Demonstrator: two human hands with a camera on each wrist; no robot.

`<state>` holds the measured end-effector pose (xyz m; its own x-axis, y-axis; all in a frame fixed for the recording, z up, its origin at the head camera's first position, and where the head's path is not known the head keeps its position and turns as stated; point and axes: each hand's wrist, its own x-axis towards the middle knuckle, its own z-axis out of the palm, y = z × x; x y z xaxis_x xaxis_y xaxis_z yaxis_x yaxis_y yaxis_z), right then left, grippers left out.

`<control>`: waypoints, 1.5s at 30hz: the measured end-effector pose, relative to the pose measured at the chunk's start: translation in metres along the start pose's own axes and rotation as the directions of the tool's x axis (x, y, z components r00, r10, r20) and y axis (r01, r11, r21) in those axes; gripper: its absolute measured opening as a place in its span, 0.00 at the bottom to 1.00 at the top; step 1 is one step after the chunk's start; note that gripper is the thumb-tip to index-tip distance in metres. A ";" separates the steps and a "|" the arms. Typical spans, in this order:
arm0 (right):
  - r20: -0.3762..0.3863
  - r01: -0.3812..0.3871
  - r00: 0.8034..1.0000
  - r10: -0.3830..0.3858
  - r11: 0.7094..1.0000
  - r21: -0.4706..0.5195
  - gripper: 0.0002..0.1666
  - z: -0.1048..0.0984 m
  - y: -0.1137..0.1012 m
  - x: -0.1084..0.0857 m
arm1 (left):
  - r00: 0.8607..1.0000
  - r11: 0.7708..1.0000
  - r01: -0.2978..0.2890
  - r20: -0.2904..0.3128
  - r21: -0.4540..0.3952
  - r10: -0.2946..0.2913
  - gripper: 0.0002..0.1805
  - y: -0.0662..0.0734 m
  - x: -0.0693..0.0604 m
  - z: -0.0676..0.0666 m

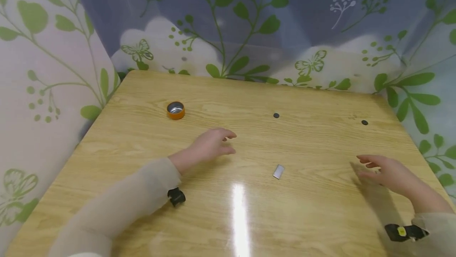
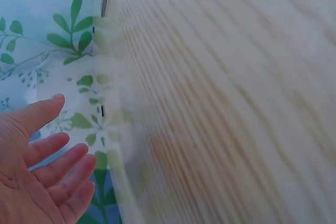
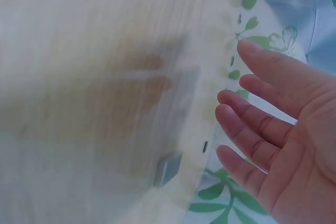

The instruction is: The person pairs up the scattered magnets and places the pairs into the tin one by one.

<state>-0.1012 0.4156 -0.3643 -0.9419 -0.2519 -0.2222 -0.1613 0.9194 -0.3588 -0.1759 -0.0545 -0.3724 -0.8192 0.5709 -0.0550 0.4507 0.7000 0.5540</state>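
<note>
My left hand point(image 1: 212, 144) hovers over the wooden table left of its middle, fingers apart and loosely bent, holding nothing. At the right side my right hand point(image 1: 391, 174) is held above the tabletop, its shadow beneath; its fingers point(image 3: 252, 135) are relaxed around empty air. Between the hands lies a small silver rectangular piece point(image 1: 278, 172), flat on the wood. Beyond the left hand stands a small round orange cup or lid point(image 1: 176, 110) with a shiny metal inside, its opening upward. Two small dark discs point(image 1: 276, 115) lie toward the back, one at centre, another dark disc point(image 1: 365, 122) farther right.
The light wooden table point(image 1: 228, 98) reaches a patterned cloth point(image 1: 249, 31) with leaves and butterflies at its back and sides. A bright light reflection point(image 1: 240, 217) lies on the front of the table. Black straps with small devices point(image 1: 176, 197) sit on both wrists.
</note>
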 end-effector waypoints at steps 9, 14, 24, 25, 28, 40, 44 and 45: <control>0.005 -0.034 0.999 0.034 0.999 -0.019 0.36 -0.001 0.019 -0.008 | 0.998 0.997 -0.009 0.053 -0.073 0.013 0.25 0.010 0.011 0.009; 0.033 -0.078 0.996 0.079 0.997 -0.018 0.37 -0.001 0.029 -0.014 | 0.996 0.985 0.002 0.086 -0.171 0.013 0.25 0.014 0.015 0.016; 0.042 -0.112 0.993 0.114 0.992 -0.057 0.36 0.000 0.044 -0.018 | 0.986 0.929 0.045 0.165 -0.368 0.017 0.24 0.022 0.018 0.029; 0.040 -0.112 0.993 0.115 0.992 -0.058 0.36 0.001 0.044 -0.018 | 0.984 0.919 0.053 0.176 -0.391 0.018 0.24 0.023 0.019 0.030; 0.020 -0.101 0.995 0.102 0.993 -0.065 0.36 0.003 0.046 -0.017 | 0.983 0.914 0.061 0.183 -0.402 0.015 0.24 0.024 0.019 0.032; 0.038 -0.075 0.996 0.076 0.997 -0.027 0.35 0.007 0.052 -0.020 | 0.979 0.971 -0.003 0.196 -0.239 0.051 0.27 0.038 0.027 0.045; 0.020 -0.073 0.997 0.074 0.997 -0.034 0.33 0.009 0.055 -0.022 | 0.972 0.995 -0.049 0.226 -0.090 0.068 0.33 0.050 0.034 0.052; 0.017 -0.081 0.997 0.082 0.996 -0.036 0.33 0.009 0.056 -0.022 | 0.969 0.996 -0.061 0.234 -0.058 0.073 0.34 0.053 0.037 0.055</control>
<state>-0.0870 0.4699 -0.3881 -0.9469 -0.1810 -0.2657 -0.0951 0.9472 -0.3063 -0.1629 0.0268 -0.3907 -0.6781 0.7052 -0.2071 0.4788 0.6376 0.6035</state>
